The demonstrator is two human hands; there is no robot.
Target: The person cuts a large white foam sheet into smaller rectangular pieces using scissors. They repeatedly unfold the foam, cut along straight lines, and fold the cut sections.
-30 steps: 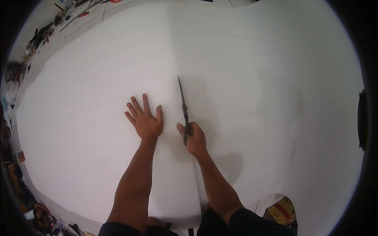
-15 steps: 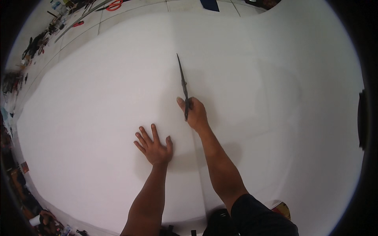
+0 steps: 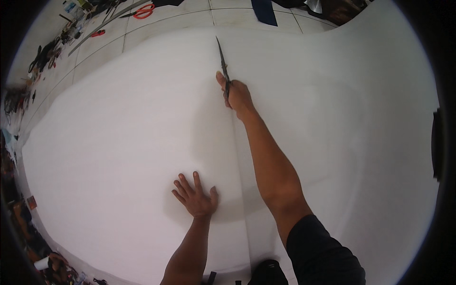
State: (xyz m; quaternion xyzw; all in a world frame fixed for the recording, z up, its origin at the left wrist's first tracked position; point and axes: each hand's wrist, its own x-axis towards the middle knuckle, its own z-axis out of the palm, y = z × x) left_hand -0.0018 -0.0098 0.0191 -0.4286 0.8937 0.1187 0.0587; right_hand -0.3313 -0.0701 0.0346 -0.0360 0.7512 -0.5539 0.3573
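Note:
A large white sheet [image 3: 123, 142] covers most of the floor, and a straight line runs along it from near me to the scissors. My right hand [image 3: 239, 97] grips dark scissors [image 3: 223, 59] by their handles, the blades pointing away from me at the far part of the sheet. The blades look close together. My left hand [image 3: 197, 199] lies flat on the sheet to the left of the line, fingers spread, holding nothing. Whether the sheet is parted along the whole line I cannot tell.
Beyond the sheet lies a tiled floor [image 3: 175, 23] with red-handled scissors [image 3: 144, 11], a long metal strip [image 3: 102, 23] and a dark blue piece [image 3: 264, 12]. Assorted clutter [image 3: 45, 57] lines the left side. A dark shoe or knee [image 3: 270, 273] shows at the bottom.
My right hand has moved away from me along the line with the scissors, toward the sheet's far edge. My left hand stays flat, appearing slightly lower and farther right in the picture.

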